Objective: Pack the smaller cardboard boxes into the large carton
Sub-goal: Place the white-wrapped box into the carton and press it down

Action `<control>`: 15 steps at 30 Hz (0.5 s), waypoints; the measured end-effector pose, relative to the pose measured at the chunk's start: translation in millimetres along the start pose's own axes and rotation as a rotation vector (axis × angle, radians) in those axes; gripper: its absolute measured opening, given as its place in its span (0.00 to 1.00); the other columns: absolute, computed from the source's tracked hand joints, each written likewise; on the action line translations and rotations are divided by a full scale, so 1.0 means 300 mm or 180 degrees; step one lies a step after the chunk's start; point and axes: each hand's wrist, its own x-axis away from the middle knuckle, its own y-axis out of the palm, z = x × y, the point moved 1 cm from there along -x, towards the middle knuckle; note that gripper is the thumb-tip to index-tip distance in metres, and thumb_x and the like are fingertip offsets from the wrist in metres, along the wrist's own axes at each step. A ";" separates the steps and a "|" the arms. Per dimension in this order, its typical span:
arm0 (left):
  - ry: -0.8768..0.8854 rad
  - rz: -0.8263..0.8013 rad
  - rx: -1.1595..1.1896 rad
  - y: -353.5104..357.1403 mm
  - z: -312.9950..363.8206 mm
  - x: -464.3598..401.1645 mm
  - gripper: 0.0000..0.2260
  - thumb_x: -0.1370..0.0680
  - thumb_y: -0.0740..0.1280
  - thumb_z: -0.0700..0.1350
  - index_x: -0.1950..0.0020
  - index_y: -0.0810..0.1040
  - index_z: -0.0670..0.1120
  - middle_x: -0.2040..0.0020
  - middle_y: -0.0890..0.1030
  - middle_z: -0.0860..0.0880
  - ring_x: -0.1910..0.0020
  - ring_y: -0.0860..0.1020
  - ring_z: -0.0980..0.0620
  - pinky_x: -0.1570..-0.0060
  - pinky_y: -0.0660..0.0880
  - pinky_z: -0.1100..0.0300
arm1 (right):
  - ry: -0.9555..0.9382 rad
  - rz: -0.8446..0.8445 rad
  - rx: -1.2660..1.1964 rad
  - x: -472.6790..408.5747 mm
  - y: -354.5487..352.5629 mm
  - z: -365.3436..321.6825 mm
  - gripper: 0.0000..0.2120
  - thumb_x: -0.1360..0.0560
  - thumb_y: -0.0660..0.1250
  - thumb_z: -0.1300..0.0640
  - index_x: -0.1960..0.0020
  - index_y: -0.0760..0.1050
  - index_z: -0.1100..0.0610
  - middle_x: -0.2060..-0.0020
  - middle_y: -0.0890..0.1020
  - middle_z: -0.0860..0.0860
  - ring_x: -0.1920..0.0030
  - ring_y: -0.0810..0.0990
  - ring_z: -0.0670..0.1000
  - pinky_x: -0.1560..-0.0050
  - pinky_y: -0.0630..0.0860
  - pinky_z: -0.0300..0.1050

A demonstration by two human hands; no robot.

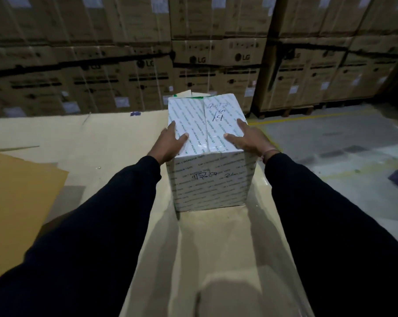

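Left hand (170, 143) and right hand (247, 139) lie flat on top of the tape-wrapped box (208, 154), fingers spread — no curled grip. The box stands upright inside the large carton (218, 259), against its far end, and hides whatever is behind it — the carton's near edge is cut off.

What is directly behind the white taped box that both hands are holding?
Behind the white taped box, pale cardboard flaps stick up above its top edge. The box hides whatever they belong to. Farther back stand stacked brown cartons.
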 end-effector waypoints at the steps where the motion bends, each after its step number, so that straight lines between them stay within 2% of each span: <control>1: -0.0008 0.0003 0.0071 0.000 0.001 0.001 0.36 0.17 0.62 0.60 0.16 0.51 0.48 0.18 0.61 0.46 0.21 0.64 0.46 0.25 0.65 0.48 | -0.0029 0.0012 -0.0116 -0.011 -0.001 0.007 0.48 0.26 0.68 0.27 0.15 0.53 0.46 0.20 0.67 0.56 0.24 0.69 0.61 0.28 0.70 0.54; 4: -0.0023 0.0023 0.0152 0.007 0.010 0.018 0.36 0.18 0.63 0.62 0.16 0.50 0.52 0.19 0.62 0.51 0.23 0.67 0.49 0.29 0.68 0.52 | -0.0104 0.0039 -0.0462 -0.021 0.003 0.039 0.49 0.28 0.70 0.28 0.15 0.54 0.43 0.19 0.65 0.53 0.22 0.67 0.59 0.26 0.68 0.55; 6: -0.0011 0.0031 0.0278 0.007 0.024 0.039 0.36 0.18 0.63 0.61 0.16 0.51 0.53 0.21 0.66 0.54 0.28 0.70 0.52 0.35 0.70 0.55 | -0.0245 -0.0006 -0.0509 -0.014 0.007 0.049 0.49 0.28 0.71 0.28 0.15 0.53 0.43 0.19 0.65 0.53 0.21 0.66 0.59 0.25 0.68 0.57; 8: 0.0085 -0.0057 0.0447 0.006 0.032 0.060 0.34 0.18 0.64 0.59 0.16 0.52 0.54 0.23 0.68 0.58 0.29 0.72 0.56 0.36 0.72 0.60 | -0.0428 -0.0015 -0.0496 0.009 0.004 0.049 0.49 0.28 0.72 0.29 0.15 0.54 0.44 0.19 0.65 0.52 0.21 0.66 0.58 0.25 0.68 0.57; 9: 0.0150 -0.0100 0.0460 0.005 0.034 0.075 0.34 0.17 0.64 0.58 0.17 0.51 0.54 0.24 0.65 0.61 0.31 0.72 0.63 0.37 0.72 0.67 | -0.0509 0.0003 -0.0512 0.028 0.003 0.048 0.50 0.28 0.72 0.29 0.15 0.55 0.44 0.19 0.65 0.51 0.21 0.66 0.58 0.25 0.68 0.58; 11: 0.0256 -0.0139 0.0405 0.004 0.040 0.111 0.35 0.17 0.64 0.57 0.16 0.48 0.54 0.28 0.60 0.67 0.43 0.67 0.84 0.50 0.66 0.84 | -0.0631 0.0068 -0.0541 0.081 0.001 0.048 0.51 0.29 0.74 0.29 0.15 0.55 0.44 0.19 0.66 0.50 0.20 0.65 0.56 0.25 0.67 0.59; 12: 0.0303 -0.0143 0.0385 0.005 0.042 0.131 0.36 0.17 0.64 0.57 0.16 0.46 0.54 0.30 0.59 0.68 0.48 0.64 0.89 0.54 0.64 0.86 | -0.0671 0.0108 -0.0516 0.112 0.002 0.047 0.51 0.30 0.74 0.29 0.15 0.55 0.43 0.19 0.66 0.50 0.20 0.65 0.56 0.25 0.67 0.59; 13: 0.0355 -0.0132 0.0354 0.006 0.044 0.153 0.36 0.17 0.64 0.56 0.16 0.46 0.54 0.29 0.59 0.70 0.48 0.63 0.90 0.54 0.63 0.87 | -0.0706 0.0149 -0.0469 0.143 0.006 0.045 0.51 0.30 0.74 0.29 0.15 0.55 0.43 0.19 0.66 0.50 0.20 0.65 0.56 0.25 0.68 0.59; 15: 0.0463 -0.0073 0.0257 -0.006 0.050 0.208 0.36 0.17 0.64 0.56 0.16 0.46 0.55 0.24 0.59 0.69 0.37 0.63 0.83 0.42 0.65 0.81 | -0.0743 0.0203 -0.0369 0.203 0.013 0.024 0.50 0.30 0.73 0.28 0.16 0.54 0.40 0.19 0.67 0.50 0.21 0.65 0.56 0.26 0.68 0.60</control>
